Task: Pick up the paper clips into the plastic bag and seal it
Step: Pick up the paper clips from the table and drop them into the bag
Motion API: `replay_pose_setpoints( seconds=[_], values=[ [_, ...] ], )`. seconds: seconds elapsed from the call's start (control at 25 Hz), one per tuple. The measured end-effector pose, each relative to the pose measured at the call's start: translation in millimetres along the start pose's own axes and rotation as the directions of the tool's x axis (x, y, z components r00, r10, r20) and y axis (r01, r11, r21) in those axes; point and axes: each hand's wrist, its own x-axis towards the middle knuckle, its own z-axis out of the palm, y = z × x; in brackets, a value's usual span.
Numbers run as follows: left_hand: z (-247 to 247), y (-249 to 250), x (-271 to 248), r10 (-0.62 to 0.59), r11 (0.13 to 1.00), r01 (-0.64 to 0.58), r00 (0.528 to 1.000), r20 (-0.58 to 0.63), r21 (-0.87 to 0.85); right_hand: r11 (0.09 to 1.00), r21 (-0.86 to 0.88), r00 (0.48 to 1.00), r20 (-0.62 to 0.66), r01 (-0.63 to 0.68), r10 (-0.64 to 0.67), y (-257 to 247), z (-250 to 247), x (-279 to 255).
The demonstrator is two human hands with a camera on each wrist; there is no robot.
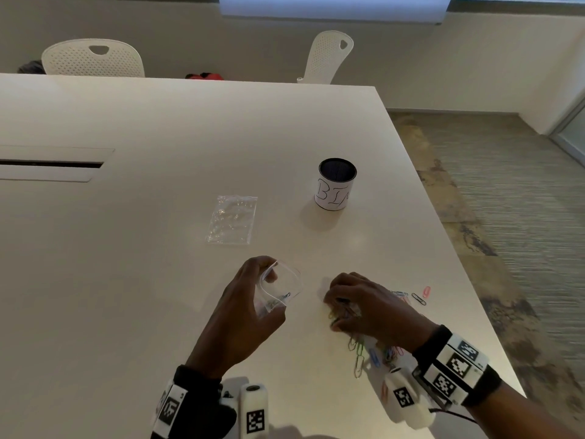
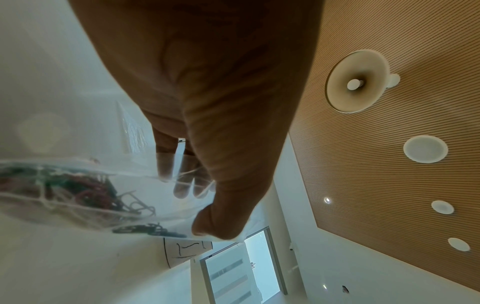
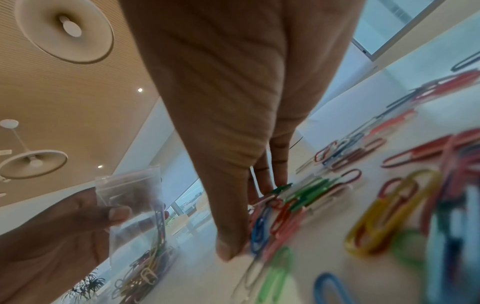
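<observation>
My left hand [image 1: 250,299] holds a small clear plastic bag [image 1: 280,288] by its mouth, thumb and fingers pinching the rim, just above the white table. The bag [image 3: 135,226] is open at the top and has several coloured paper clips [image 2: 85,191] in its bottom. To its right my right hand [image 1: 357,302] is curled over a heap of coloured paper clips [image 3: 285,203], thumb and fingertips closing on a bunch of them. More loose clips [image 1: 373,353] lie on the table under and behind the right wrist, and a few [image 1: 419,296] lie further right.
A second clear plastic bag [image 1: 232,219] lies flat on the table [image 1: 158,248] beyond my hands. A dark cup with a white label [image 1: 336,183] stands at the back right. The table's right edge runs close to the loose clips. Two white chairs [image 1: 93,58] stand behind.
</observation>
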Motion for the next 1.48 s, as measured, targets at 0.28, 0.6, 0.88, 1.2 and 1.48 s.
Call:
replay_pose_setpoints(
  seconds=[0.28,0.6,0.88,1.2,1.48],
  values=[
    [0,-1,0,0.011,1.000,-0.011,1.000,-0.001,0.010,0.999,-0.036,0.999,-0.033,0.024,-0.025,1,-3,-3],
    [1,-1,1,0.016,1.000,-0.016,1.000,0.010,0.017,0.990,-0.144,0.997,0.071,0.007,0.003,8,-15,-18],
    [4,2,2,0.014,1.000,-0.014,1.000,0.016,-0.001,0.974,-0.224,0.995,0.081,-0.037,0.056,-1,-5,-34],
    [11,11,4,0.030,1.000,-0.030,0.999,0.033,-0.007,0.968,-0.249,0.996,0.074,-0.037,0.057,-26,0,-29],
    [8,10,2,0.029,0.999,-0.028,0.999,0.024,-0.023,0.985,0.035,0.983,-0.076,-0.166,0.169,-2,-12,-15]
  ],
)
